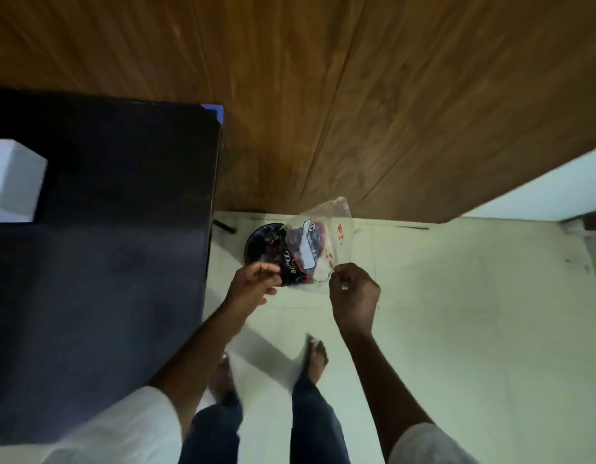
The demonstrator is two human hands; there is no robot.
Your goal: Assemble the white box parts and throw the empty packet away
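packet (318,244) pinched between left hand (256,283), right hand (353,293)

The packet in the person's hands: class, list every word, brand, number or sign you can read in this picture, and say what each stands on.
"Dove", in white script on the dark part of the packet.
White label patch on the packet: print too blurred to read.
Small red marks on the packet's clear part: too small to read.
White box on the dark table: no text visible.

A home room: wood-panelled wall (356,95), pale tiled floor (473,329), bare feet (315,358).
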